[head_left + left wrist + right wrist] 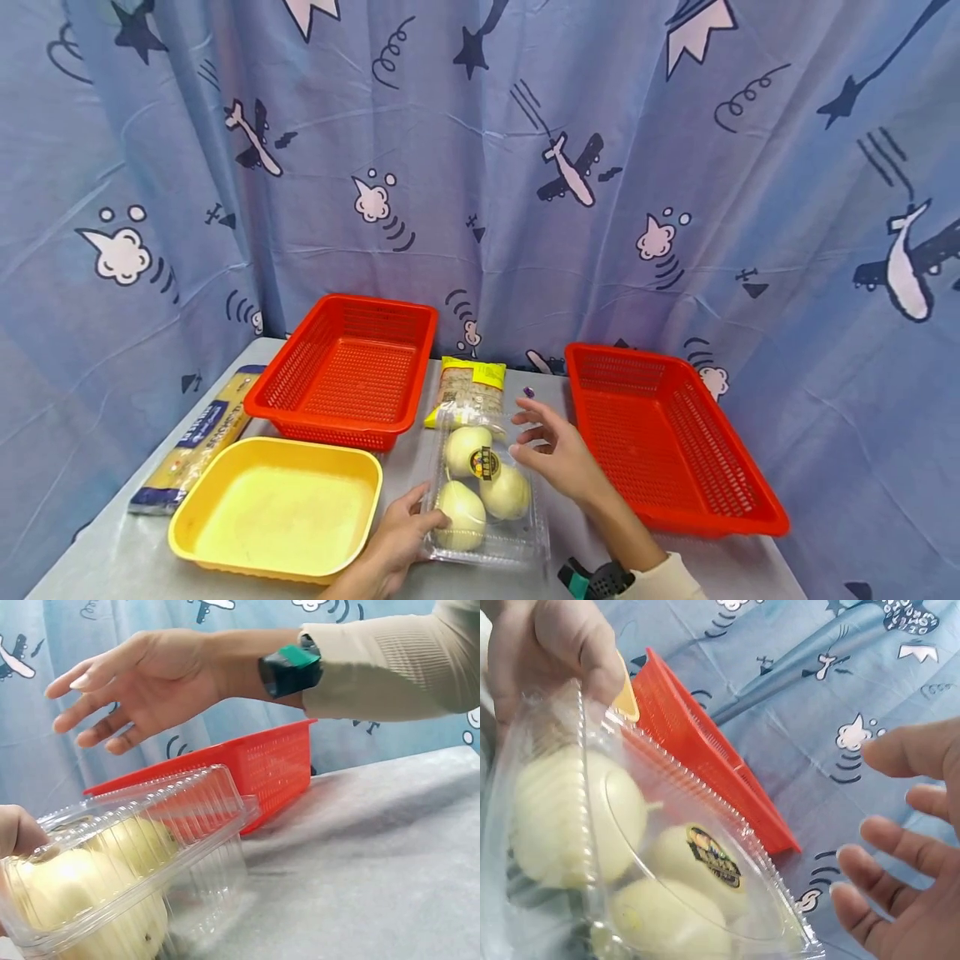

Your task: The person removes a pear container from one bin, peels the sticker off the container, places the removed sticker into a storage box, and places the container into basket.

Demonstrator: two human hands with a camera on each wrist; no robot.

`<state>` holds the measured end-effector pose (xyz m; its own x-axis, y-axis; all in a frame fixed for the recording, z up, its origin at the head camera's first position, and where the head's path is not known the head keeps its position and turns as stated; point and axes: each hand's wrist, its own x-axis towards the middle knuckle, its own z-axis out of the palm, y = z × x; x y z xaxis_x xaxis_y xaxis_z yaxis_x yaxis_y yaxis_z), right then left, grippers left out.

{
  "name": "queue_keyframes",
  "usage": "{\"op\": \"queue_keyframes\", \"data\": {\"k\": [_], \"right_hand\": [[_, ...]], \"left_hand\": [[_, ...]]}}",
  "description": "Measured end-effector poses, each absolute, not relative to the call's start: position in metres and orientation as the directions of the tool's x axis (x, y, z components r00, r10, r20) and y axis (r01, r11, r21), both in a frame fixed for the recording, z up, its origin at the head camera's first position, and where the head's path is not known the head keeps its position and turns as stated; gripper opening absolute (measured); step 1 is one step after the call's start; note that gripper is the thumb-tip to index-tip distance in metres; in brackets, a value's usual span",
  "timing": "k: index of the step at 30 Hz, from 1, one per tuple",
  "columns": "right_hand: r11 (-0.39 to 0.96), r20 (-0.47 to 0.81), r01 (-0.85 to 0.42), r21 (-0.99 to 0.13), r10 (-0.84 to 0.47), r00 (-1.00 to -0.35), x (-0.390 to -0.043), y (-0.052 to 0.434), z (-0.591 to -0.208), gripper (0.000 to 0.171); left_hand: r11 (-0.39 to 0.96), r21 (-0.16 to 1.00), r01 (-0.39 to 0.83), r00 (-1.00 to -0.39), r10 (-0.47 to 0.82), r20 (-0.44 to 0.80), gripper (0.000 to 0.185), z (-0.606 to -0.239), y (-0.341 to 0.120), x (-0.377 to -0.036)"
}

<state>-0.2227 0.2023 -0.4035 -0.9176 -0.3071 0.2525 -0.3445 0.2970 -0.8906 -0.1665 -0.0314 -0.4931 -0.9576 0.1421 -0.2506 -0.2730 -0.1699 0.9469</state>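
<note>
A clear plastic clamshell box (487, 487) with three pale round fruits and a dark sticker lies on the grey table, lid down. My left hand (397, 537) grips its near left corner, thumb on the lid. In the right wrist view that thumb (592, 667) presses the box (667, 855) at its rim. My right hand (551, 450) hovers over the box's right side with fingers spread, holding nothing. The left wrist view shows the right hand (142, 682) above the box (150, 855), not touching it.
A yellow tray (277, 508) sits left of the box, with a red basket (348, 371) behind it. A second red basket (660, 442) stands to the right. A pasta packet (198, 437) lies far left, a yellow packet (468, 387) behind the box. A blue curtain hangs behind.
</note>
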Motion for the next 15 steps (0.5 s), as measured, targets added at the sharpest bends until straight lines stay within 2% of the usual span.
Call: {"op": "queue_keyframes", "data": {"k": [15], "right_hand": [[0.265,0.259,-0.424,-0.866,-0.487,-0.834,-0.253,0.187,-0.43,0.059]], "left_hand": [[-0.133,0.956,-0.263,-0.962,0.117,-0.248,0.083,-0.496,-0.03,-0.167]]}}
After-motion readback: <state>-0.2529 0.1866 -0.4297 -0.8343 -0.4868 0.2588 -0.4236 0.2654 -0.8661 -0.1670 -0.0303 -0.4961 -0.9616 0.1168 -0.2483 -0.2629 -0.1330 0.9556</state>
